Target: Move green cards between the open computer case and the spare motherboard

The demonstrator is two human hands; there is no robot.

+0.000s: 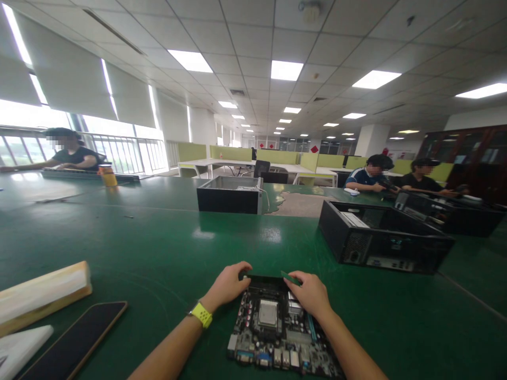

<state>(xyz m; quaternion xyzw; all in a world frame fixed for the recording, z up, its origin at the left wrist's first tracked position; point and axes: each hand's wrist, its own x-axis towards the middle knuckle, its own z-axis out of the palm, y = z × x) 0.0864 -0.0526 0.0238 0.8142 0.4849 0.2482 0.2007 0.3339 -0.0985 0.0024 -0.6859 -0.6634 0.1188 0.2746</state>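
A motherboard (291,338) lies flat on the green table in front of me, its row of ports facing me. A square silver processor (268,313) sits in its socket. Along the board's far edge, a thin RAM stick (291,278) spans between my hands, its green end showing at the right and the rest dark. My left hand (229,285), with a yellow-strapped watch (202,314) on the wrist, pinches the left end. The right end is between the thumb and fingers of my right hand (312,293). Whether the stick sits in a slot, I cannot tell.
Black computer cases stand at the right (396,248), farther right (471,216) and beyond the middle (229,200). At left lie a dark phone-like slab (75,343) and a pale long block (43,295). An orange container (108,176) stands farther back. Several people sit around the table.
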